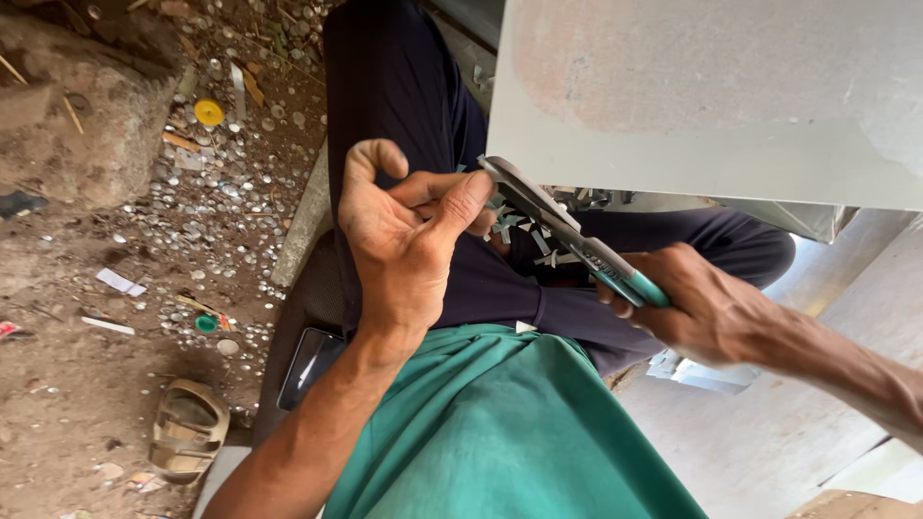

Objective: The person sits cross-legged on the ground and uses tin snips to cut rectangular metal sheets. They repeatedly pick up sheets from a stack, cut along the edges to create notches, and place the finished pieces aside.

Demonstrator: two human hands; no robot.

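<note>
**Snips at the sheet edge, offcuts on the lap**

Sheet metal panel [711,96]: large, pale grey, flat, above and beyond both your hands. Its lower edge runs just over the snips. Keep that edge steady and in plain sight as you cut; a panel this big looks likely to flex if it is not braced.

Your lap, dark trousers [461,279], lies below both hands. Thin metal slivers [538,252] are scattered on it just under the blades. They look sharp, so brush them off rather than pinch them.

Left hand [409,235]: raised, thumb and fingers curled and pinched together at the tip of the blades, seemingly gripping a narrow strip there, though the piece itself is too small to make out. Keep the fingertips clear of the cutting line.

Right hand [707,308]: wrapped tight round the teal handles of the tin snips [567,235], blades pointing up-left toward your left hand and meeting the panel's lower edge. Whether the blades are parted or shut can't be told. Short bites, I'd judge, will give a cleaner edge than full closures.

Left of your left arm: dirt ground [106,288] strewn with small round metal discs [240,192], a sandal [187,428], and a dark phone [310,367] near your elbow.
</note>
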